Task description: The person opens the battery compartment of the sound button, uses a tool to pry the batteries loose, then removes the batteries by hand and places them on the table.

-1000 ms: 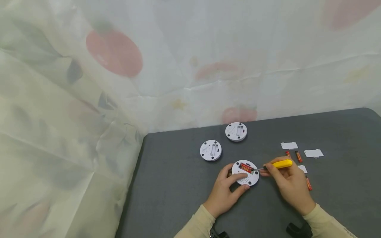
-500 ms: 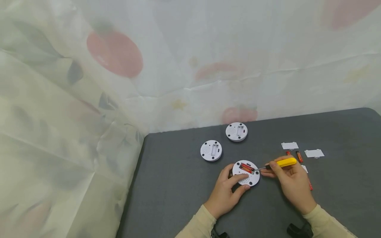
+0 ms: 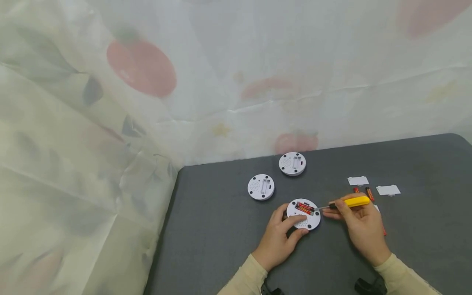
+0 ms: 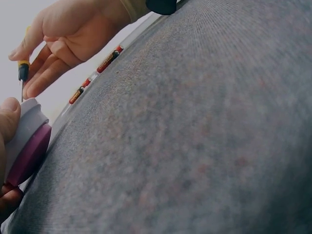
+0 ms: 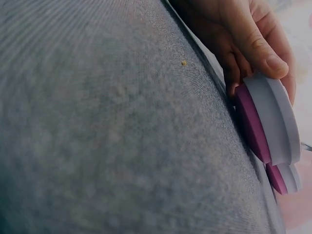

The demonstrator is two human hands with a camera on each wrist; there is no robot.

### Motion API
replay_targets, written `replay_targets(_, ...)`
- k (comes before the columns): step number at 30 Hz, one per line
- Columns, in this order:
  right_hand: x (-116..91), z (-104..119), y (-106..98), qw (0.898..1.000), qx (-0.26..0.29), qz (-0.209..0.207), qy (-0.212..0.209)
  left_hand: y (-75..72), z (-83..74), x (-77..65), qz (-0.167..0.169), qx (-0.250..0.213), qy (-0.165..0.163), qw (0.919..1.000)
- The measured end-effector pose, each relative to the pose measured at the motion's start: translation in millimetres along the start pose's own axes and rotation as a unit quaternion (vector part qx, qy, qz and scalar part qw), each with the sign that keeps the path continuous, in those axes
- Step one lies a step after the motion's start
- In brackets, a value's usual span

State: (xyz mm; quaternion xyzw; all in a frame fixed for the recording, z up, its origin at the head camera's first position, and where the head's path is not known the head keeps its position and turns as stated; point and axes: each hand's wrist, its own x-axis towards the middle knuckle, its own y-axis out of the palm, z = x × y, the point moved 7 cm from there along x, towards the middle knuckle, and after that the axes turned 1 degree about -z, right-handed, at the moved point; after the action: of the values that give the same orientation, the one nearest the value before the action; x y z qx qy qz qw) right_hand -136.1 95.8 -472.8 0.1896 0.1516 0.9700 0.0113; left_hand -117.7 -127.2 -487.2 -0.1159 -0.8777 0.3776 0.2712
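My left hand (image 3: 279,237) grips a round white battery device (image 3: 312,223), its fingers and thumb around the near left side. Two red-and-black batteries (image 3: 304,208) lie in the compartment on its upturned face. Seen from the right wrist, the device (image 5: 273,122) has a magenta lower part (image 5: 251,124). My right hand (image 3: 363,229) pinches a screwdriver (image 3: 357,201) by its yellow handle, the thin metal shaft pointing left. The tip meets the right end of the battery compartment. In the left wrist view the screwdriver (image 4: 23,72) stands over the device's rim.
Two more round devices (image 3: 261,187) (image 3: 292,164) lie farther back, their battery compartments uncovered and vacant. White battery covers (image 3: 358,180) (image 3: 388,190) and loose red batteries (image 3: 370,194) lie behind the right hand, some partly hidden by it. A printed curtain borders the grey table (image 3: 214,229).
The screwdriver handle has swung slightly to the right, while its tip stays at the compartment's right end. The left hand and the device keep nearly the same place.
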Motion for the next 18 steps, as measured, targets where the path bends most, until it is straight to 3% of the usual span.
replay_targets(10, -0.1, 1.3, -2.9, 1.000, -0.017, -0.018, 0.007, 0.2, 0.3, -1.0, 0.000, -0.004, 0.007, 1.0000)
replay_targets(18, 3.5, 7.7, -8.5, 0.997, -0.067, -0.036, -0.010, 2.1, 1.9, -0.1, -0.003, -0.014, 0.012, 0.9998)
